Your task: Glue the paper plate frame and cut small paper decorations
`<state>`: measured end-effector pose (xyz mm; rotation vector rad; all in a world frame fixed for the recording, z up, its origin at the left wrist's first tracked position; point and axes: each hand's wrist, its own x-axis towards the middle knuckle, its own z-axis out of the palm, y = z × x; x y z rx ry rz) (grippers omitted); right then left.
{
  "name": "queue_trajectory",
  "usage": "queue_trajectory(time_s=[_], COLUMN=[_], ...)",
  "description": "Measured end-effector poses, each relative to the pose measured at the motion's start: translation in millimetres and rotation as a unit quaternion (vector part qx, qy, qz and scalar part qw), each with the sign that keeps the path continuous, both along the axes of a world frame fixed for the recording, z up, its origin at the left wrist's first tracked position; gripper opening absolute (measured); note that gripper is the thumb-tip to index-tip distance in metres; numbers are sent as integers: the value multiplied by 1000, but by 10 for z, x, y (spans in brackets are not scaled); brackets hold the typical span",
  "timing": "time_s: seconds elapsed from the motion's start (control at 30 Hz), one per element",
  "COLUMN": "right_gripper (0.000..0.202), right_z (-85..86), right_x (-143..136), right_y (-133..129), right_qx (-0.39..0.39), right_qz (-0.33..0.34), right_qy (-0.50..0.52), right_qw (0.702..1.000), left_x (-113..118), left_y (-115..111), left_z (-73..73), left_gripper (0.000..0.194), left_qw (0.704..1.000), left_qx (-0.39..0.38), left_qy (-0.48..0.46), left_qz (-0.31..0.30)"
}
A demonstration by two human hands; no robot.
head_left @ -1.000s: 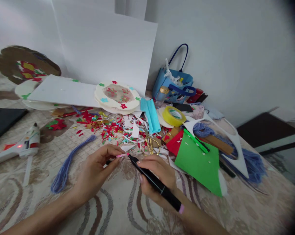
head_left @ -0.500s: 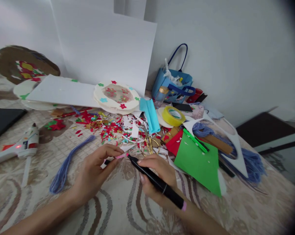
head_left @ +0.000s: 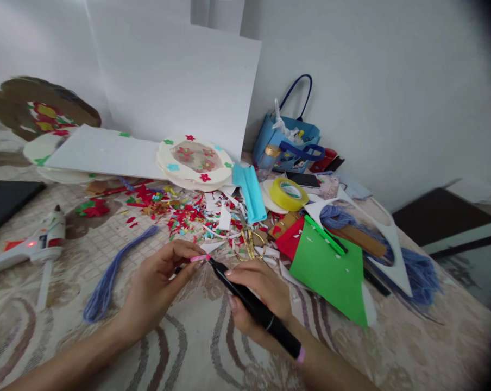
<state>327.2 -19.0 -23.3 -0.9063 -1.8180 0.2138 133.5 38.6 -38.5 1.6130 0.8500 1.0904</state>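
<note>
Between the thumb and fingers of my left hand [head_left: 158, 282] is a small pink piece [head_left: 198, 258], thin and flat, its material too small to tell. My right hand [head_left: 262, 296] grips a black marker [head_left: 257, 309] with a pink tail end, its pink tip touching the piece. Part of a small black object shows behind my left fingers; it may be the marker's cap. Just beyond my hands lie gold-handled scissors [head_left: 251, 243] among paper scraps [head_left: 196, 214].
A glue gun [head_left: 45, 239] with a lit red light and a bundle of blue yarn [head_left: 117, 277] lie left. Green paper [head_left: 331, 271], a green marker [head_left: 325, 233] and yellow tape [head_left: 288, 194] are right. A decorated round plate [head_left: 194, 163] and blue bag [head_left: 288, 136] stand behind.
The marker and my right hand have shifted slightly left. The pink piece has turned a little in my left fingers, and the black object behind them shows less.
</note>
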Motion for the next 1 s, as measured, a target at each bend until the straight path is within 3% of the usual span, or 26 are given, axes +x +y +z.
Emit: queue_trajectory(time_s=[0.3, 0.53, 0.7, 1.0], right_gripper=[30, 28, 30, 31], right_z=[20, -6, -2, 6], right_x=[-64, -12, -33, 36], right_y=[3, 22, 20, 20], right_qx=[0, 7, 6, -1], right_qz=[22, -11, 15, -18], right_qy=[-33, -22, -33, -10], right_qw=[999, 1000, 999, 1000], left_x=[40, 35, 41, 27], left_y=[-22, -2, -11, 4], left_z=[5, -18, -10, 38], left_gripper=[2, 4, 3, 10], left_qw=[1000, 1000, 999, 995], left_qx=[-4, -27, -35, -90], left_qy=[-4, -9, -22, -29], left_qz=[4, 5, 11, 33])
